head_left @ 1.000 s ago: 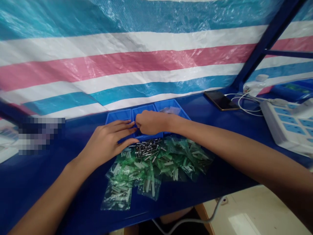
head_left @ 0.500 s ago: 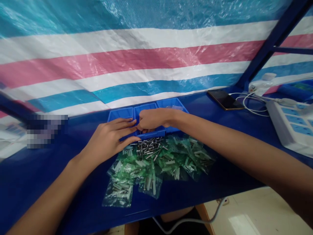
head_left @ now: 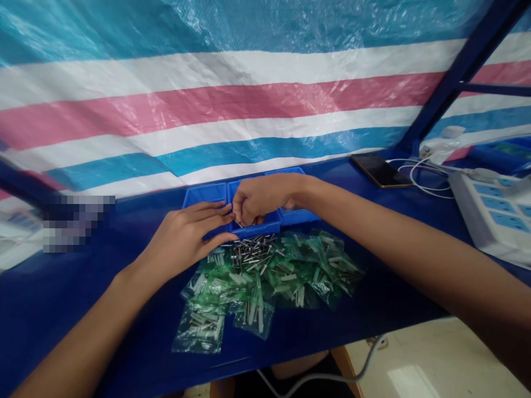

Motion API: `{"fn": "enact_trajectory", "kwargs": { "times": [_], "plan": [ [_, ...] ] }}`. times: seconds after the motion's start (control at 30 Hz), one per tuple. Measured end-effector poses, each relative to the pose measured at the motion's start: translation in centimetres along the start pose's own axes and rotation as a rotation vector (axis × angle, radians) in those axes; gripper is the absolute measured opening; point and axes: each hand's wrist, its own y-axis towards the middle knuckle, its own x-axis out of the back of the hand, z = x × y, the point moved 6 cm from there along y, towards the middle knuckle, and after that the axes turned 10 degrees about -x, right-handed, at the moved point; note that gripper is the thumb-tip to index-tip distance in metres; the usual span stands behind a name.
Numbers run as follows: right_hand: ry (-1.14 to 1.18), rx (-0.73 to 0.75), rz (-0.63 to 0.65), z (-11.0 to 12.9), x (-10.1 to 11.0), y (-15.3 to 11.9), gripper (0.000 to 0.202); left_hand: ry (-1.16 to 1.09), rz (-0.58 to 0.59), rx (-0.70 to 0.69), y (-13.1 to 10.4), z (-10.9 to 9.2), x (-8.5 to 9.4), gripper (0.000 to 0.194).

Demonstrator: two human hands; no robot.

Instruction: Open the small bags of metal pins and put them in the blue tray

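A striped tarpaulin [head_left: 249, 99] in teal, white and pink hangs behind a dark blue worktop [head_left: 373, 309]. Against the tarpaulin stand three small blue trays [head_left: 207, 193] in a row, side by side. Just in front of them lies a loose heap of small metal pins [head_left: 251, 251], and around and in front of that heap spread many clear green bags [head_left: 257, 282], each holding a few pale parts.

The left hand [head_left: 186, 237] lies palm down on the worktop at the left end of the heap, fingers stretched out flat and together, their tips at the front wall of the trays; it grips nothing. The right hand [head_left: 257, 199] reaches in from the right over the middle tray, its fingers curled and pinched together on what looks like a single small pin [head_left: 239, 223] at the fingertips, just beside the left hand's fingertips. The two hands are close, nearly touching.

Farther right on the worktop lie a dark phone [head_left: 379, 170], a coiled white cable [head_left: 423, 177] and a white power strip [head_left: 493, 213] with blue sockets. A blurred patch [head_left: 77, 221] sits at the left edge.
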Motion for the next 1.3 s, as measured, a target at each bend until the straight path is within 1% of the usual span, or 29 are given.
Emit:
{"fn": "enact_trajectory", "kwargs": {
  "times": [0.1,0.27,0.3,0.4,0.47,0.53,0.6,0.67,0.73,0.8,0.87,0.97,1.07,1.1,1.13,1.2,1.27,1.3],
  "plan": [
    [-0.007,0.027,0.013,-0.2,0.7,-0.2,0.012,0.013,0.005,0.027,0.0,0.0,0.2,0.054],
    [-0.062,0.096,0.082,0.2,0.8,-1.0,0.006,0.022,0.004,0.025,0.0,-0.1,0.2,0.053],
    [-0.082,0.102,0.081,0.2,0.8,-1.1,0.005,0.013,0.004,0.020,0.0,-0.1,0.1,0.053],
    [-0.139,0.128,0.041,0.6,0.9,-1.5,0.012,-0.016,0.017,0.022,0.0,0.0,0.0,0.051],
    [-0.164,0.188,0.020,1.1,0.9,-2.0,0.012,-0.018,0.026,0.030,0.0,0.1,-0.1,0.051],
    [-0.165,0.262,0.045,1.6,0.9,-2.8,0.010,-0.012,0.028,0.032,0.0,0.1,-0.1,0.053],
    [-0.144,0.294,0.084,1.9,1.0,-3.6,0.012,-0.004,0.023,0.027,-0.1,0.1,-0.1,0.054],
    [-0.131,0.278,0.076,1.8,1.5,-4.0,0.015,0.009,0.012,0.020,-0.2,0.1,-0.1,0.053],
    [-0.172,0.235,-0.025,1.4,2.5,-4.0,0.017,0.028,-0.003,0.013,-0.3,0.0,0.0,0.052],
    [-0.305,0.174,-0.144,1.0,3.1,-3.6,0.020,0.038,-0.011,0.002,-0.4,0.0,0.1,0.051],
    [-0.453,0.116,-0.207,0.8,2.9,-2.9,0.023,0.040,-0.013,-0.001,-0.4,0.0,0.1,0.049],
    [-0.550,0.071,-0.182,0.9,1.3,-1.7,0.022,0.034,-0.013,0.001,-0.3,0.0,0.1,0.050],
    [-0.567,0.031,-0.132,1.3,-0.4,-0.7,0.009,0.021,-0.010,0.000,-0.2,0.0,0.1,0.050],
    [-0.560,0.012,-0.115,1.3,-0.8,-0.5,0.014,0.017,-0.009,0.002,-0.1,0.0,0.1,0.050],
    [-0.548,-0.009,-0.100,1.4,-1.1,-0.4,0.023,0.013,-0.010,0.002,-0.1,0.0,0.0,0.050],
    [-0.512,-0.052,-0.071,1.2,-1.3,-0.3,0.035,0.004,-0.010,0.006,-0.1,0.1,-0.1,0.050],
    [-0.465,-0.080,-0.043,1.0,-1.2,-0.4,0.035,-0.002,-0.006,0.017,-0.2,0.2,-0.1,0.051],
    [-0.437,-0.083,-0.029,0.9,-1.1,-0.4,0.029,-0.002,-0.002,0.025,-0.3,0.3,-0.2,0.051]
  ]
}}
